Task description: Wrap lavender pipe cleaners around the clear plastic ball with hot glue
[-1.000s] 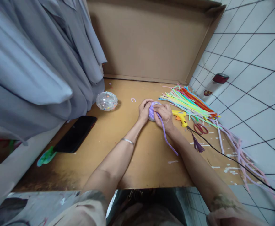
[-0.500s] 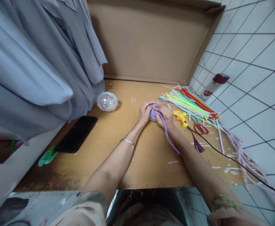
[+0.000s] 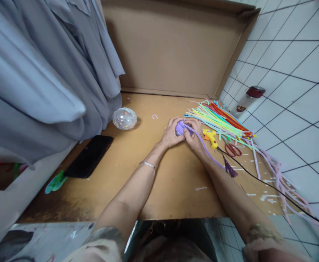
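Observation:
A small ball wrapped in purple pipe cleaner [image 3: 180, 128] is held between both hands over the wooden table [image 3: 137, 189]. My left hand [image 3: 172, 134] curls round its left side. On its right, my right hand [image 3: 194, 135] has its fingers bent against the ball and the purple strand. The strand's loose end [image 3: 211, 157] trails down over my right wrist toward a purple tassel [image 3: 230, 168]. My palms and fingers hide part of the ball.
A clear ball [image 3: 124, 118] and a black phone [image 3: 89, 156] lie at left. To the right are a yellow glue gun [image 3: 211, 137], red-handled scissors [image 3: 233, 149], colourful pipe cleaners [image 3: 216, 118], a black cord and a bottle [image 3: 248, 100]. Cardboard [image 3: 173, 51] stands behind.
The purple ball has turned and shows more of its wrapped face. The strand's loose end has swung right, across my right wrist. My left hand has spread further round the ball.

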Motion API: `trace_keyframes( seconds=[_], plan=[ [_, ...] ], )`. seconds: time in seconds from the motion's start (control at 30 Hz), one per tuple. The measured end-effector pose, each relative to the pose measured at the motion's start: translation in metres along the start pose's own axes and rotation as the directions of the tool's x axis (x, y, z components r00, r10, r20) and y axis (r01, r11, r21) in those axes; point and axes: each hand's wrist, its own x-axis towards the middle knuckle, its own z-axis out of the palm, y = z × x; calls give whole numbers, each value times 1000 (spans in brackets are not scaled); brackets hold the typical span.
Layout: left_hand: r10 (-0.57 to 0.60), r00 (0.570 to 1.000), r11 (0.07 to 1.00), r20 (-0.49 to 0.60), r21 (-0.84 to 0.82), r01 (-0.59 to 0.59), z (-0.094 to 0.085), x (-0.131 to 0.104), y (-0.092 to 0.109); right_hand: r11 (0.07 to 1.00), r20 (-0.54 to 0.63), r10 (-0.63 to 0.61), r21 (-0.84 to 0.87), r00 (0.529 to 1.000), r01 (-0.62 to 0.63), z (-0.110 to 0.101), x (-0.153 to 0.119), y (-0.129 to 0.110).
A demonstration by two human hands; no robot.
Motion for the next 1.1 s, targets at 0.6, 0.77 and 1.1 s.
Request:
trace_keyframes(
  seconds=[0.6, 0.77, 1.1],
  plan=[
    [29, 987, 986, -159, 165, -3, 15, -11, 6, 993, 6, 10, -116, 1000, -9, 9, -6, -7],
    [15, 979, 991, -204, 134, 13, 15, -10, 8, 972, 98, 2, -233, 995, 20, 11, -9, -8],
    [-309, 910, 945, -276, -197, 261, 9, 3, -10, 506, 40, 589, -797, 807, -329, -29, 13, -4]
  ],
)
